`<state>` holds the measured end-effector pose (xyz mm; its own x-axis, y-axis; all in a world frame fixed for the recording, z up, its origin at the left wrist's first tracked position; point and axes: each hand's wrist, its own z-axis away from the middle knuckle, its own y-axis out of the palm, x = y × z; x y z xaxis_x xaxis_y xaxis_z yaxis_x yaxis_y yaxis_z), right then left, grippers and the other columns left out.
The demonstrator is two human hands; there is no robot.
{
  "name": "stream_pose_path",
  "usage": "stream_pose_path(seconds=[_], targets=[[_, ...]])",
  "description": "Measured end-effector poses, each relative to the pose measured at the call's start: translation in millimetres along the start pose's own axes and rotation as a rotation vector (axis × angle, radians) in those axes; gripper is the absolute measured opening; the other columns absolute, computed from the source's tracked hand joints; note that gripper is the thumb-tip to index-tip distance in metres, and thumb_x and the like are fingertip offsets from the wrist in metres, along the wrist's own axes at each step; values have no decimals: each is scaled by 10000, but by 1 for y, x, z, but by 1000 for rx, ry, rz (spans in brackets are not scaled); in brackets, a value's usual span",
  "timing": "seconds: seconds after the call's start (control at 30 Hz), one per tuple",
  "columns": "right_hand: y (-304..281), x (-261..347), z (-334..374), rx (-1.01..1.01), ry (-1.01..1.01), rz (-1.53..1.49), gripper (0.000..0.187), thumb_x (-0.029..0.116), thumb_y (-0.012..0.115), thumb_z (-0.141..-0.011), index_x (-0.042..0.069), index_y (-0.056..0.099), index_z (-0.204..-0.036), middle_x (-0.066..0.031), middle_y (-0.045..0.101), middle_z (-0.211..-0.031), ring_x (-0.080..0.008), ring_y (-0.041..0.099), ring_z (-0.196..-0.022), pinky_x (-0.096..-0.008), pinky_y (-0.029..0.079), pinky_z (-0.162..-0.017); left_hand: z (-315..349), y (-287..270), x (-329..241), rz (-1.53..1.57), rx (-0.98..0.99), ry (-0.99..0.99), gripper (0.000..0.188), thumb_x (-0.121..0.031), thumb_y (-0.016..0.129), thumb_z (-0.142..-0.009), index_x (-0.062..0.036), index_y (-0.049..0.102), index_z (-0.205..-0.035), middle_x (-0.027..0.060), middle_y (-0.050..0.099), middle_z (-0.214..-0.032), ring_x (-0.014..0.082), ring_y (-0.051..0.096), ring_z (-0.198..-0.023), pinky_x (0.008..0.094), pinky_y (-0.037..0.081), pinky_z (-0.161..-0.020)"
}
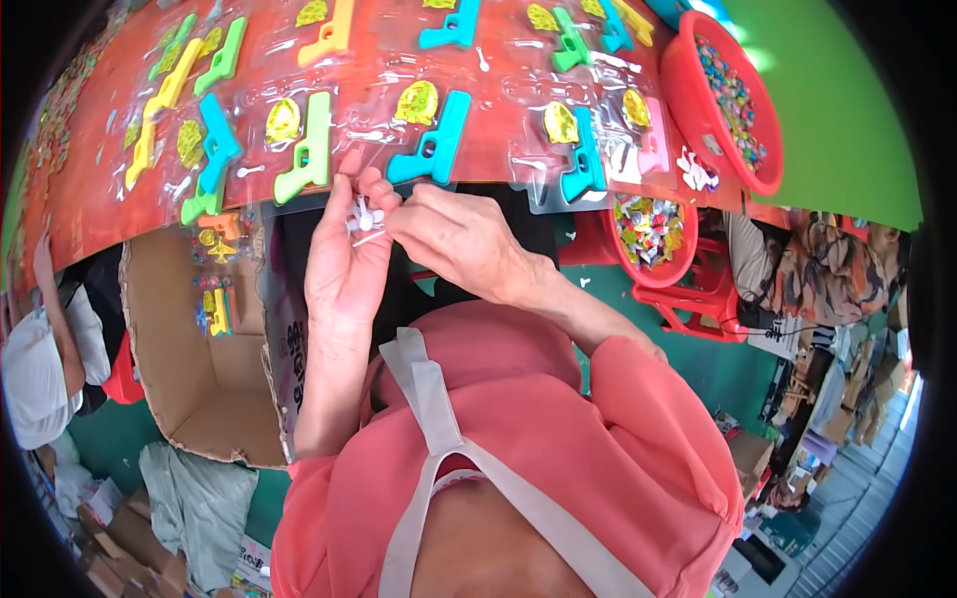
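**Small white pieces held ready at the worktop's near edge**

A cluster of small white plastic pieces (361, 217) is cupped in the left hand (344, 261), which is raised palm-up just short of the worktop (90, 199), at about 11 o'clock from the frame's centre. The left grip is curled loosely around the cluster, probably so that the pieces are kept together and within reach. The right hand (461, 239) is brought in from 3 o'clock, its fingertips pressed together on one piece at the top of the cluster, as if a single one were being picked out.

The pieces are seen as thin white stems with rounded ends; their exact shape is too small to be told. They match the white bits lying in the clear blister trays (558, 149) above.

The trays are laid in rows on red backing sheets across the worktop, each pocket being filled with a toy pistol (431, 149) in cyan, green, yellow or pink and a gold badge (417, 102). Red basins (688, 110) of mixed small parts are set at 1 and 2 o'clock, close to the right hand. An open cardboard box (189, 339) stands at 9 o'clock, below the worktop.
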<state>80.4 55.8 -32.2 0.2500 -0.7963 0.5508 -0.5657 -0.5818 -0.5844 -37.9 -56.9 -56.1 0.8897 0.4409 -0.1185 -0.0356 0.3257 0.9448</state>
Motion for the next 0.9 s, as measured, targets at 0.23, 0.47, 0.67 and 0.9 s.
stream_pose_path(seconds=[0.23, 0.47, 0.67, 0.9], targets=[[-34, -8, -34, 83, 266, -159, 89, 6, 647, -843, 17, 613, -925, -63, 587, -836, -144, 579, -729, -268, 459, -623, -2, 6, 0, 49, -69, -65, 313, -168, 495, -1001, -13, 500, -1272, 139, 632, -1019, 242, 621, -945, 407, 535, -892], [-37, -148, -102, -58, 192, 297, 135, 134, 678, -830, 24, 654, -904, -81, 565, -761, -199, 560, -660, -332, 455, -607, 6, 15, 2, -176, -70, -51, 334, -101, 509, -973, -4, 479, -1291, 143, 631, -1060, 226, 633, -957, 392, 538, -885], [-40, -205, -117, 41, 283, 299, 233, 198, 661, -860, 45, 679, -1035, -73, 674, -854, -194, 633, -736, -318, 511, -679, -1, 15, -14, -200, -18, 19, 328, -101, 504, -984, 10, 475, -1290, 117, 636, -1015, 176, 617, -831, 321, 523, -742], [-143, -96, -57, -89, 497, 270, 192, 124, 667, -857, 1, 669, -1004, -113, 658, -791, -182, 611, -684, -294, 486, -627, 15, 22, -22, -301, -20, 6, 291, -193, 440, -1031, -43, 505, -1272, -24, 332, -688, 63, 303, -533, 215, 271, -469]])
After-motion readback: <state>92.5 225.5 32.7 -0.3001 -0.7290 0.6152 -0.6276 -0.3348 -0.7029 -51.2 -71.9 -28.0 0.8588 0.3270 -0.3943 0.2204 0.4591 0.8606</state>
